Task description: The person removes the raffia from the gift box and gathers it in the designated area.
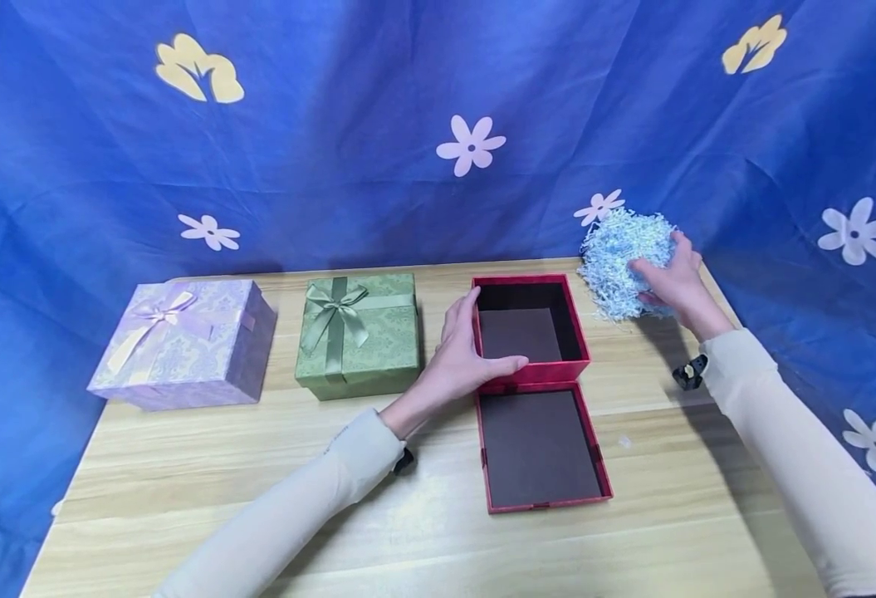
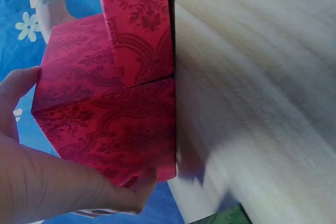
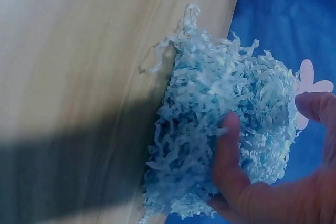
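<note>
My left hand (image 1: 458, 359) holds a red gift box (image 1: 553, 371), thumb along its near rim and fingers against its left side. Dark and bare inside, the box stands upright without its lid. Its red lid (image 1: 538, 448) lies inner side up, right in front of it. In the left wrist view, the patterned box walls (image 2: 100, 129) show between thumb and fingers. At the back right, my right hand (image 1: 675, 278) grips a fluffy heap of light blue shredded paper (image 1: 620, 262). The right wrist view shows the thumb (image 3: 229, 150) pressed into the shreds (image 3: 199, 87).
A green gift box (image 1: 370, 357) with a ribbon bow stands left of the red one. Farther left is a closed lilac gift box (image 1: 206, 357), also with a bow. A blue flowered curtain (image 1: 378, 166) hangs behind the wooden table (image 1: 258, 498).
</note>
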### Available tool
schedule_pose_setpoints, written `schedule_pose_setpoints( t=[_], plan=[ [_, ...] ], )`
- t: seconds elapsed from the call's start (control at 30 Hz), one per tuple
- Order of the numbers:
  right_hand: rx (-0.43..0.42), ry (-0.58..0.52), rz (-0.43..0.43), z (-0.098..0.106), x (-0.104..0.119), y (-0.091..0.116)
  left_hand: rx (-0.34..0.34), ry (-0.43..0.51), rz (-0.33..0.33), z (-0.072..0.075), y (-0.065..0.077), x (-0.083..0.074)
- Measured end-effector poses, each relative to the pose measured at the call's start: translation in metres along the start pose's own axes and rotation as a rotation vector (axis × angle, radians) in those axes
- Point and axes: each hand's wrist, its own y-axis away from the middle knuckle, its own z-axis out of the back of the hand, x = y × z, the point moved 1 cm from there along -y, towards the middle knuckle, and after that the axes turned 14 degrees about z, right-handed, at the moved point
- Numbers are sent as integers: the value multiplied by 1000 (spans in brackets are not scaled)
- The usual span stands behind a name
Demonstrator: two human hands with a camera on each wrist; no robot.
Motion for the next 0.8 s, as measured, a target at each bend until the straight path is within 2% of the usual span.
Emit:
schedule_pose_setpoints(
  t=[0.27,0.37,0.53,0.63,0.8],
  plan=[
    [0,281,119,6,4,21,-8,14,-35,9,3,-5],
    [-34,275,148,5,8,28,-4,43,-39,13,6,-8],
    [-117,171,192,-3,20,42,32,129,-30,21,13,-13],
    [-150,50,219,-10,28,52,44,184,-60,29,17,-15],
    [-97,-208,282,-22,42,66,40,230,-116,52,25,-18]
  ],
)
